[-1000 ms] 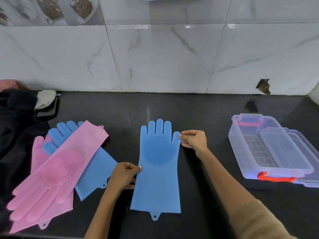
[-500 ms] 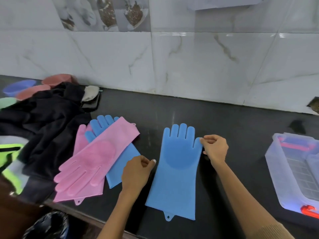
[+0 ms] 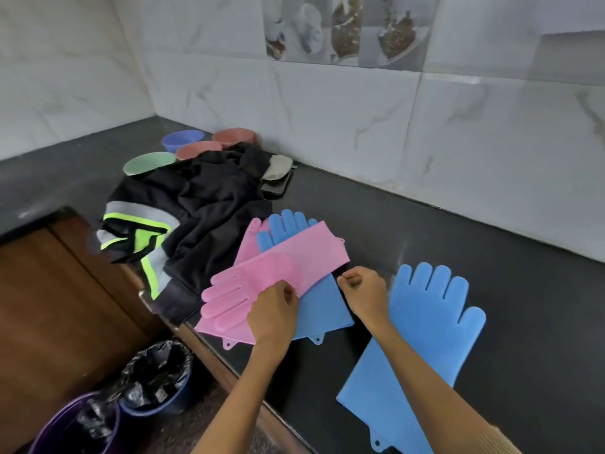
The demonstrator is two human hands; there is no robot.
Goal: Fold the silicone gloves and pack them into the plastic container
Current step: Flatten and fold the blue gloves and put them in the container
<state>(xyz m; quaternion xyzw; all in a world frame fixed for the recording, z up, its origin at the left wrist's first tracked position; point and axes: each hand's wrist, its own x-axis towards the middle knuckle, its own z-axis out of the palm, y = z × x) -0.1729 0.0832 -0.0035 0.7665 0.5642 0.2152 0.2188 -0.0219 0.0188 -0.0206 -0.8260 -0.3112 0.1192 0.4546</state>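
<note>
With no glove folded yet and the container out of view, I have both hands, left hand (image 3: 273,311) and right hand (image 3: 363,294), curled at the top pink glove (image 3: 278,273) near the surface's front edge, grip unclear, blue glove (image 3: 422,326) flat alongside.

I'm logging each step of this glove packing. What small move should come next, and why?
Probably lift the top pink glove off the pile: both hands, left and right, are at its edge, and it lies across a blue glove.
</note>
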